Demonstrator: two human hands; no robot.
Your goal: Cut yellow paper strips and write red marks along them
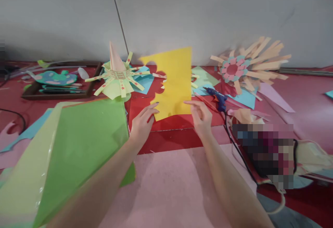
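Flat yellow paper (178, 82), scalloped left edge; in fingertip grip of left hand (142, 122) and right hand (202, 119)

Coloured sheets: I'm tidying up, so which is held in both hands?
The yellow sheet, held up between the left hand and right hand, its left edge scalloped; the green sheet and large pink sheet lie flat.

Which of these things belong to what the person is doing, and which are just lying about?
Seemingly in use:
yellow sheet with a scalloped edge
left hand and right hand, holding it

Apparently just lying about:
blue glue gun
green sheet
pink-centred paper flower
paper cone
dark-rimmed tray
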